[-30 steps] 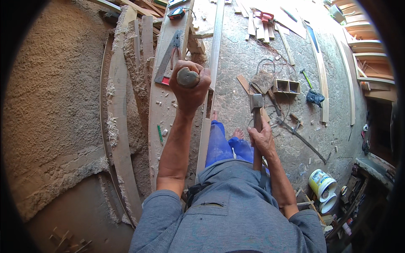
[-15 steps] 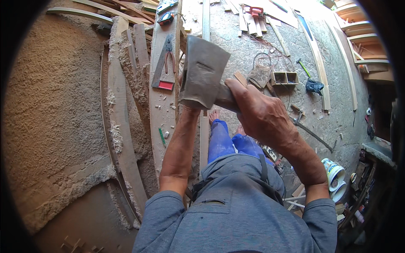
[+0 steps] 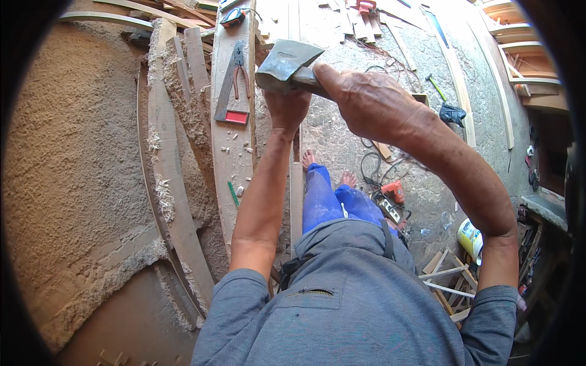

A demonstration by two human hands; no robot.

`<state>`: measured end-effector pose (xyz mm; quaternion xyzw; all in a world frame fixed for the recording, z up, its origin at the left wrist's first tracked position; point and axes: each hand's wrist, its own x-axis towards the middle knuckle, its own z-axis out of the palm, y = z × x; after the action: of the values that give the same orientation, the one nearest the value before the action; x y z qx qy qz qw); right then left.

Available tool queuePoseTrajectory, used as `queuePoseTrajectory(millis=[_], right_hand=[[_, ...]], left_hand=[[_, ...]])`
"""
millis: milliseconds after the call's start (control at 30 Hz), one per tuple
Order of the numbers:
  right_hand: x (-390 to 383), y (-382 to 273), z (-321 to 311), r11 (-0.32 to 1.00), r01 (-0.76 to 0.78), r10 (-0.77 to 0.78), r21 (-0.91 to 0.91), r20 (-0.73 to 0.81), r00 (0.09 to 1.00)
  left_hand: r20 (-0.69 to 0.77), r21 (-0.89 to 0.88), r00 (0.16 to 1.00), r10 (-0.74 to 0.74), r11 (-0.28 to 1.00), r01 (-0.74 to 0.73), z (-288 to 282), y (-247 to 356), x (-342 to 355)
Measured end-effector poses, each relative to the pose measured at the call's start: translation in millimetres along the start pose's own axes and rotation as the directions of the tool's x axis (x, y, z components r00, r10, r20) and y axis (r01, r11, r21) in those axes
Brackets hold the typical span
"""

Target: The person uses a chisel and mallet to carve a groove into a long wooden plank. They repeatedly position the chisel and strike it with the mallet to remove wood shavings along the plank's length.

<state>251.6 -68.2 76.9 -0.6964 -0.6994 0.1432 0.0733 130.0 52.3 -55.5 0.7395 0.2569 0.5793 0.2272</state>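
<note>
My right hand [image 3: 372,104] grips the handle of a heavy metal hatchet head [image 3: 287,61], raised above my legs. The head covers the top of my left hand [image 3: 284,110], which is closed beneath it around a round-topped tool, now hidden. Just left of that hand lies a pale plank [image 3: 238,161] carrying a metal square with a red stock [image 3: 236,117], red-handled pliers [image 3: 243,79], a tape measure [image 3: 232,19], a green pencil [image 3: 232,193] and wood chips. A narrow board [image 3: 296,204] runs beside my bare feet [image 3: 310,157].
Rough boards with shavings [image 3: 171,201] lean along the left. On the concrete floor are strips [image 3: 403,49], a red power tool [image 3: 394,191] with cables, a green-handled tool [image 3: 437,91], a dark plastic bag [image 3: 452,114], a bucket [image 3: 469,236] and offcuts [image 3: 452,280]. Curved wooden pieces [image 3: 522,55] stand at right.
My right hand has swung the hatchet up from beside my right leg to over my left hand, its head now slightly farther up and less tilted. My left hand's round-topped tool has become hidden.
</note>
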Motion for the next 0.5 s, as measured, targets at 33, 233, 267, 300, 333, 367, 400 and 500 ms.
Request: queuePoseTrajectory(millis=[33,233,267,300,333,367,400,500], right_hand=[[10.6,3.2,-2.2,1.000,0.000,0.000,0.015,0.020,1.000],[62.8,23.7,-22.0,0.990,0.104,-0.097,0.097,-0.077,0.992],[67.7,23.5,-17.0,0.988,0.143,-0.126,0.058,-0.231,0.965],[65.6,26.8,-17.6,0.992,0.089,-0.073,0.090,-0.167,0.983],[62.0,24.6,-33.4,0.993,0.013,-0.001,0.114,-0.107,0.994],[53.1,14.7,-51.7,0.988,-0.059,0.065,0.140,-0.038,0.997],[45.6,-13.4,-76.0,0.933,-0.236,0.224,0.272,0.078,0.972],[52.1,-5.4,-67.9,0.979,-0.042,0.066,0.201,-0.114,0.991]], left_hand=[[0.057,-0.103,0.995,-0.086,0.990,0.092,1.2,-7.9,1.1],[0.500,-0.042,0.641,-0.582,0.723,0.689,3.9,-47.3,42.5],[0.427,-0.120,0.714,-0.554,0.748,0.652,9.2,-54.3,38.8],[0.332,-0.096,0.804,-0.493,0.831,0.549,3.2,-51.1,25.4],[0.282,-0.149,0.881,-0.380,0.890,0.431,1.9,-41.1,18.0],[0.221,-0.186,0.938,-0.269,0.932,0.311,-3.6,-32.0,9.4],[0.174,-0.108,0.948,-0.267,0.952,0.288,-3.6,-40.5,5.7],[0.300,0.096,0.732,-0.612,0.783,0.615,18.3,-94.6,30.7]])
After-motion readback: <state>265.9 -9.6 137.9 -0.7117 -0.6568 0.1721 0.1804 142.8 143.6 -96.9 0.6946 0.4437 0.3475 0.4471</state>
